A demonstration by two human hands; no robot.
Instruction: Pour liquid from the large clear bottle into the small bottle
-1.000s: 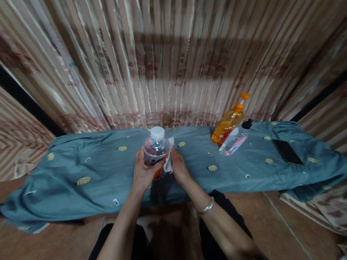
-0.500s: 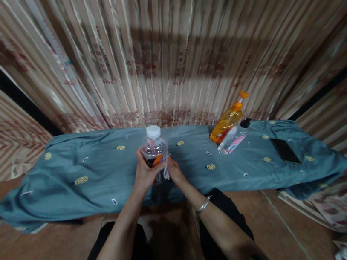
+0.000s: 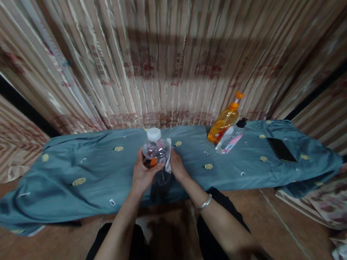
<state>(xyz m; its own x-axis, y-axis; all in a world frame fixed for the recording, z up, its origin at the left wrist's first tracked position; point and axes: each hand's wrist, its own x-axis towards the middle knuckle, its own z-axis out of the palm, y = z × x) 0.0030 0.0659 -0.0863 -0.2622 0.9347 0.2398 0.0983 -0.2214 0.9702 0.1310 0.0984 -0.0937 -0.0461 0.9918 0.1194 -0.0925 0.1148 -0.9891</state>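
A clear plastic bottle (image 3: 156, 148) with a white cap and a partly orange label stands upright in front of me, at the middle of the cloth-covered bench. My left hand (image 3: 143, 170) is wrapped around its left side, thumb across the front. On the other side my right hand (image 3: 178, 167), with a silver bangle on the wrist, presses a white cloth or tissue (image 3: 168, 158) against the bottle. Most of the right fingers are hidden behind that white piece.
A blue-green cloth (image 3: 101, 166) with pineapple prints covers the narrow bench. To the right stand an orange pump bottle (image 3: 224, 123) and a clear bottle with a black top (image 3: 230, 139). Farther right lies a dark phone-like slab (image 3: 281, 149). A striped curtain (image 3: 163, 54) hangs behind.
The white cloth or tissue has moved up along the bottle's right side with my right hand, and more of it shows. My left hand keeps its hold; the view has shifted slightly.
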